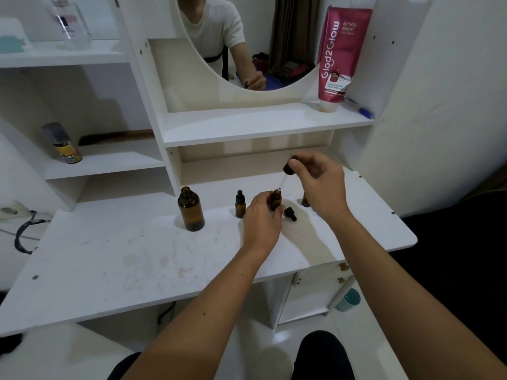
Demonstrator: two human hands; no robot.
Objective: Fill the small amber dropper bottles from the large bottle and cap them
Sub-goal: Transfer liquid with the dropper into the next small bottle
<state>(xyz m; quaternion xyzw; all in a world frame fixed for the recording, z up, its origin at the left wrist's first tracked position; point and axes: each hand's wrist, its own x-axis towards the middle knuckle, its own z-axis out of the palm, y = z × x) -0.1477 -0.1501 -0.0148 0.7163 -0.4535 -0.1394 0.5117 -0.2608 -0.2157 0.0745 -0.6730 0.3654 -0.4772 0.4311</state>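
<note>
Three small amber dropper bottles are seen on the white desk top (137, 259), alongside one large amber bottle (191, 209) that stands upright and uncapped toward the left. One small bottle (276, 199) is gripped by the left hand (262, 223): the fingers are curled round its lower body, so that only its shoulder and open neck are shown above them, and it is held upright, at or just above the desk. A dropper (286, 174) is pinched at its black bulb and collar by the thumb and fingertips of the right hand (319, 182), which are closed narrowly on it. The clear glass pipette is angled down and to the left from those fingers, and its tip is placed right at the mouth of the held bottle; whether it is inside the neck cannot be told. A capped small bottle (240, 204) is stood just left of the left hand, between it and the large bottle. A loose black dropper cap (290, 213) is laid on its side on the desk just right of the left hand's fingers. A third small bottle (305, 201) is largely hidden behind the right wrist. On the shelf (247, 127) above, a pink Glad2Glow tube (338, 56) is stood on its cap beside the oval mirror (233, 37).
</note>
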